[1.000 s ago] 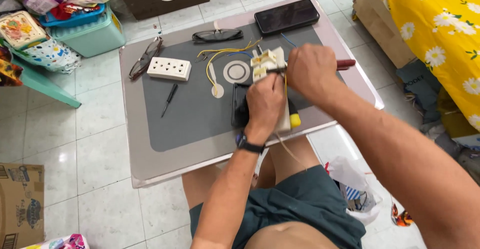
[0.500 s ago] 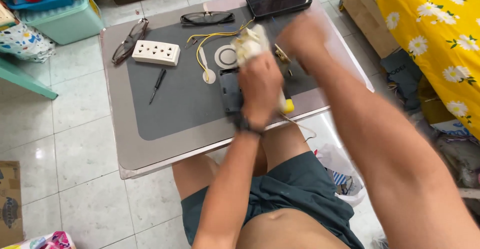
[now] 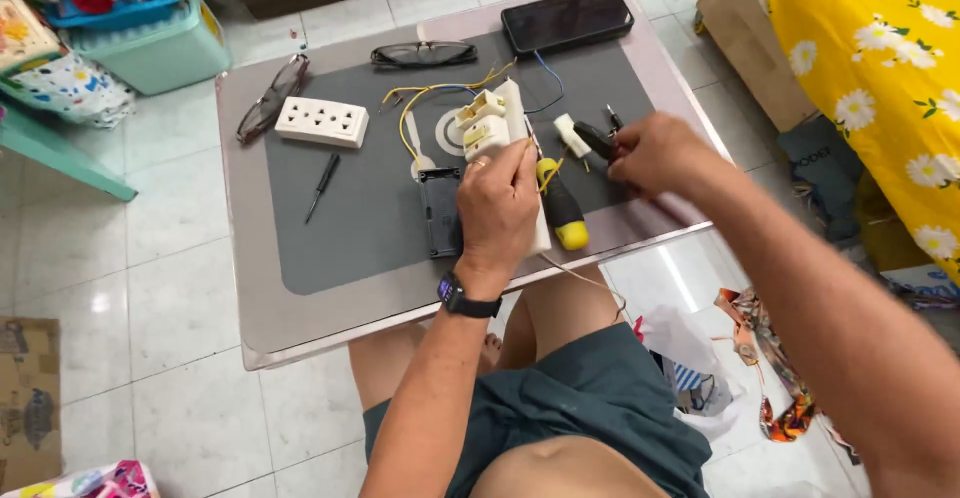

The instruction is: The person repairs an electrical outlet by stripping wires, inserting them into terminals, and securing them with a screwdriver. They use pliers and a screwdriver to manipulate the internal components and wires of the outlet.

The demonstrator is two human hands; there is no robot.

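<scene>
I find the opened white socket strip [image 3: 512, 148] near the middle of the low table [image 3: 300, 308], lying on the dark grey mat [image 3: 370, 218]. Its long axis runs roughly away from me, tilted a little left at the far end, where cream socket inserts [image 3: 482, 123] show. Yellow wires [image 3: 420, 98] and a blue wire [image 3: 548, 86] trail from that far end.

Around it I note a black back cover [image 3: 440, 213] just left of my left hand, a yellow-and-black screwdriver [image 3: 560, 208] just right of it, and a small white plug part [image 3: 572, 136] near my right hand. Farther left lie a white multi-socket faceplate [image 3: 322, 122] and a small black screwdriver [image 3: 322, 186]. Two pairs of glasses [image 3: 424, 54] and a dark phone [image 3: 567, 18] sit along the far edge.

My left hand [image 3: 498, 208] is closed over the near part of the strip, fingers wrapped, hiding that end. My right hand [image 3: 655, 153] is clenched about a black-handled tool [image 3: 598, 140], its tip pointing left toward the strip; what kind of tool I cannot tell.
</scene>
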